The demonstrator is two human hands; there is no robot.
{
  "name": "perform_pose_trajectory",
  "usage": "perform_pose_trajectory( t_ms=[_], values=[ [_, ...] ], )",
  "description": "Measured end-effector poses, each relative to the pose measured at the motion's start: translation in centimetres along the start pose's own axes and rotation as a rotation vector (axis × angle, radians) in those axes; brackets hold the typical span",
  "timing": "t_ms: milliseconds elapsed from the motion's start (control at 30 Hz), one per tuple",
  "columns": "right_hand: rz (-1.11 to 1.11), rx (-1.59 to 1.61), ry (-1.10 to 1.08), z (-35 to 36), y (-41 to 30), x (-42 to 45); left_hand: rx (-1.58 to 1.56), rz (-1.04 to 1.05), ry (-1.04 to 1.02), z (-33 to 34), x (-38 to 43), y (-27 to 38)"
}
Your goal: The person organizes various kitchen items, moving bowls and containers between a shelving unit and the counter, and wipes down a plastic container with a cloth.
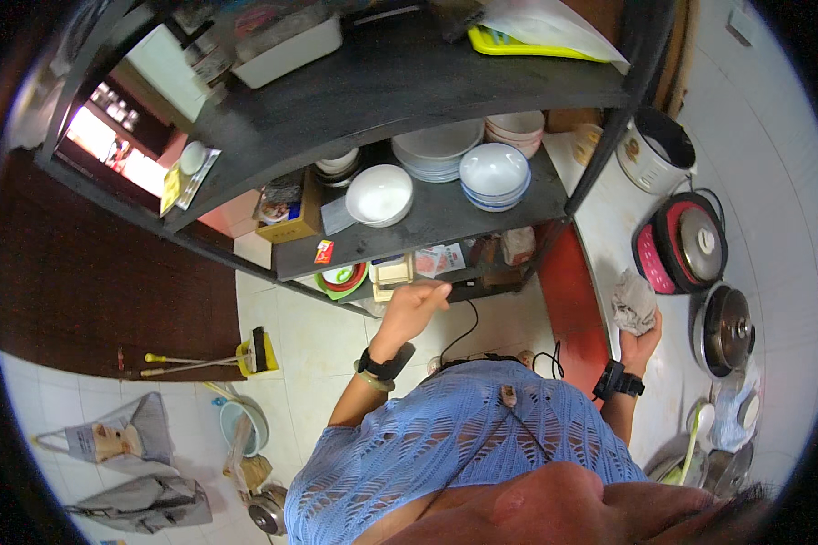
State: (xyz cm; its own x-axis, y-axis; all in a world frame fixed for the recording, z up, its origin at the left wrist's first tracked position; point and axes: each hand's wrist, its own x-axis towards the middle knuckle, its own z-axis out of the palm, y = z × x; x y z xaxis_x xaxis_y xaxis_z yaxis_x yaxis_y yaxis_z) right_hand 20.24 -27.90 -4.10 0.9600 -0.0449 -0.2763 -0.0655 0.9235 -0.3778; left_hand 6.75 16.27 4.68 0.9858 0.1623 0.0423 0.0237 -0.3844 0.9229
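My right hand (641,346) grips a crumpled grey cloth (634,303) over the white countertop on the right. My left hand (414,310) is raised in front of the dark shelf rack, its fingers curled in and nothing visible in them. A white bowl (380,195) stands on the middle shelf (443,218), beyond the left hand. Further right on that shelf are a stack of blue-rimmed bowls (495,172), a stack of plates (437,150) and pink-tinged bowls (515,129). A small red packet (324,252) lies near the shelf's front edge.
Along the countertop (579,197) stand a rice cooker (654,151), a lidded pot (699,242) beside a pink basket (654,257), and a lidded pan (726,330). A cardboard box (293,228) sits on the shelf's left. A broom and yellow dustpan (258,357) are on the floor.
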Motion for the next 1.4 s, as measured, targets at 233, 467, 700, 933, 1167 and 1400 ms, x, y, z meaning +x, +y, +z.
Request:
perform_pose_trajectory(
  t_ms=[233, 467, 700, 933, 1167, 1400],
  values=[
    [0.049, -0.260, 0.059, -3.2, -1.4, 0.0, 0.126, 0.158, 0.040, 1.7, 2.2, 0.7],
    [-0.756, -1.611, 0.554, -12.0, -3.0, 2.3, -0.001, -0.051, -0.083, 2.4, 3.9, -6.7],
    [-0.295, -2.141, 0.764, -17.2, -3.9, -2.9, 0.161, -0.037, -0.360, 6.9, 9.2, -5.7],
    [-0.784, -0.225, 0.937, -27.6, -11.1, -2.4, 0.086, -0.177, -0.541, 12.9, 13.8, -4.0],
    [-0.981, -0.124, 0.932, -34.7, -18.3, -1.9, 0.245, 0.012, -0.719, 19.1, 15.2, 1.7],
    [-1.085, -0.195, 0.843, -32.9, -19.8, -1.9, 0.280, 0.008, -0.753, 20.8, 15.8, 2.6]
  ],
)
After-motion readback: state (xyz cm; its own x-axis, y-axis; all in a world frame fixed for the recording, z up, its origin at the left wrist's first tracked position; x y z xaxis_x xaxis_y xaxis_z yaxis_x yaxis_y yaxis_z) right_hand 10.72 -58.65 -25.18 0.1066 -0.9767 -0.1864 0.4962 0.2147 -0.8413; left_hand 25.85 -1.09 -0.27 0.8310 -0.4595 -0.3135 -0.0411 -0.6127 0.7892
